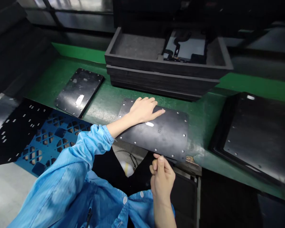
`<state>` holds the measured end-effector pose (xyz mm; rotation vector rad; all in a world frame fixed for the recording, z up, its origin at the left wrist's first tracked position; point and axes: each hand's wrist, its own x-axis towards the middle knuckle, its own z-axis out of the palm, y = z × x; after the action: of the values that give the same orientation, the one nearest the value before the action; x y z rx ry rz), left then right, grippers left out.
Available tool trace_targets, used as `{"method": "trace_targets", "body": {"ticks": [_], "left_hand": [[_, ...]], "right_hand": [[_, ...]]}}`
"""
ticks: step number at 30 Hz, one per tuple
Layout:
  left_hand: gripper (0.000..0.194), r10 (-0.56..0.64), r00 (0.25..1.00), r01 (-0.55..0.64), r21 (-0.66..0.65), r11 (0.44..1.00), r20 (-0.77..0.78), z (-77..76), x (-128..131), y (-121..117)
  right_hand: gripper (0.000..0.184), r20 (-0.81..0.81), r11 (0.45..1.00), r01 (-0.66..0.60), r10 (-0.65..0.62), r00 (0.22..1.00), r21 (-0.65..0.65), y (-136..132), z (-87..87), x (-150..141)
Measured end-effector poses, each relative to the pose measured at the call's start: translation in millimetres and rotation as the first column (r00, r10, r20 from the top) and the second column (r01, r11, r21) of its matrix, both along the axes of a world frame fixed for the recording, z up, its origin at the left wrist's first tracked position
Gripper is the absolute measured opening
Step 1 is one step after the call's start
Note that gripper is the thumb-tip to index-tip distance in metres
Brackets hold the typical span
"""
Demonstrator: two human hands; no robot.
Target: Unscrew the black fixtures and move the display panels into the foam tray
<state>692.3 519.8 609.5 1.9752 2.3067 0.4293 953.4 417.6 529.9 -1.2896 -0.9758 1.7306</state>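
Note:
A black rectangular plate [168, 133] with small holes round its rim and a white oval spot lies before me, its near side sticking out past the bench's front edge. My left hand [143, 110] rests flat on its far left part, fingers stretched and thumb out to the right. Just below the plate's near edge is my right hand [162, 175], fingers curled in and thumb pressed against them. Whatever those fingers pinch, if anything, is too hidden to make out; a thin dark edge shows by the fingertips under the plate.
Stacked dark grey foam trays [166, 69] stand behind the plate, a device part [187, 46] in the top one. Another black plate [79, 91] lies left on the green bench [97, 109]. More black plates [261, 136] are stacked right. A blue perforated pallet [49, 139] is lower left.

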Motion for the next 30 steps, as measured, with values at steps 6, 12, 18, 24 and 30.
{"method": "trace_targets", "body": {"ticks": [6, 12, 18, 24, 30], "left_hand": [[0.057, 0.079, 0.996, -0.079, 0.002, 0.997, 0.029, 2.3, 1, 6], [0.055, 0.051, 0.997, -0.051, 0.007, 0.999, 0.061, 0.8, 1, 4], [0.051, -0.012, 0.998, 0.009, 0.050, 0.999, 0.057, -6.9, 0, 2], [0.050, -0.013, 0.999, 0.012, 0.024, 1.000, 0.047, -6.2, 0, 2], [0.050, -0.019, 0.998, 0.018, 0.012, 1.000, 0.065, -6.2, -1, 7]], "right_hand": [[0.056, -0.023, 0.999, -0.043, 0.043, 0.999, -0.010, 36, 9.8, 5], [0.048, -0.075, 0.991, -0.128, 0.124, 0.989, -0.049, 36, 14.7, 18], [0.042, -0.130, 0.992, -0.111, 0.103, 0.986, -0.052, 32, 10.7, 26], [0.050, -0.060, 0.996, -0.025, 0.030, 0.998, 0.087, 17, 4.7, 16], [0.048, -0.075, 0.987, 0.062, -0.052, 0.996, 0.149, 17, -1.0, 3]]}}
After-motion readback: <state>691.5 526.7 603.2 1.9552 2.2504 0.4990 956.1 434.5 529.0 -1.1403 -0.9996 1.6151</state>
